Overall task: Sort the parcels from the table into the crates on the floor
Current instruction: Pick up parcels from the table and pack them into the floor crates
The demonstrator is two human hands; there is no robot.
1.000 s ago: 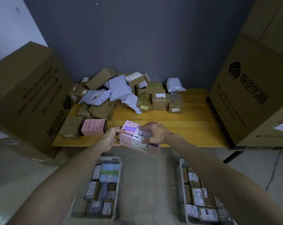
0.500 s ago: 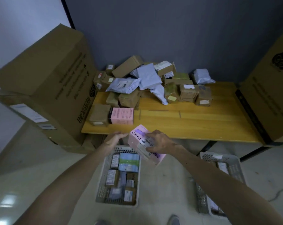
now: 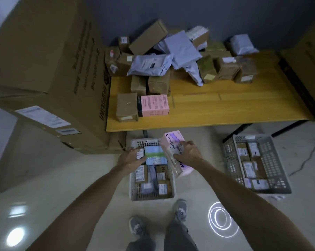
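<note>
Right hand [image 3: 186, 153] grips the pale pink printed box [image 3: 172, 140] from above, fingers curled over its top face; thumb is hidden. The box is tilted, far end up, hanging over the right rim of the left white lattice plastic crate [image 3: 151, 196] on the floor. It's not in yet.

Left hand [image 3: 132, 158] is over the crate's far left corner, fingers loosely bent on the labelled parcels there. It's too dim to tell if it pinches one; probably just steadying.

The crate is nearly full, with a light blue and green wrapped parcel [image 3: 154, 154] across the far end and small brown labelled cartons packed nearer me. The second grey lattice plastic crate [image 3: 272, 160] sits well apart to the right, also loaded.

The yellow wooden desk [image 3: 225, 109] has a heap of brown cartons and grey poly mailers [image 3: 180, 57] along its back edge and a salmon pink carton [image 3: 154, 105] near its front left corner.

Step in hand, my read: seat this box in the left crate.
- Level it first, long side parallel to the crate's right wall.
- Lower it flat onto the top layer, no drop.
- If room is short, the left hand pushes the blue-green parcel toward the left wall.
- Risk: tilted like this, it catches the rim and slides onto the floor.
- Let go only once it rests flat.
</note>
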